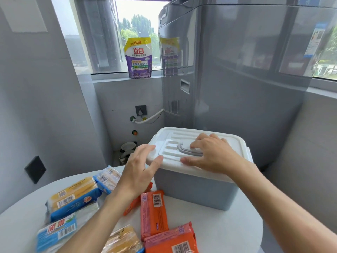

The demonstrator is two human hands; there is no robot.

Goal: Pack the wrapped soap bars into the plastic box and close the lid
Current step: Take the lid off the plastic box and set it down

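A pale blue plastic box (pixel 197 190) stands on the round white table (pixel 228 227), its white lid (pixel 231 141) seated on top. My right hand (pixel 209 152) lies flat on the lid, fingers spread over the grey handle (pixel 184 151). My left hand (pixel 142 168) is open at the lid's left corner, fingertips touching its edge. Wrapped soap bars lie loose on the table: orange ones (pixel 154 212) in front of the box, and yellow ones in blue wrappers (pixel 73 198) further left.
A tall grey washing machine (pixel 237 70) stands right behind the box. On the window sill sits a purple detergent pouch (pixel 139 57). A wall socket with a plug (pixel 140 110) and a white hose are on the back wall.
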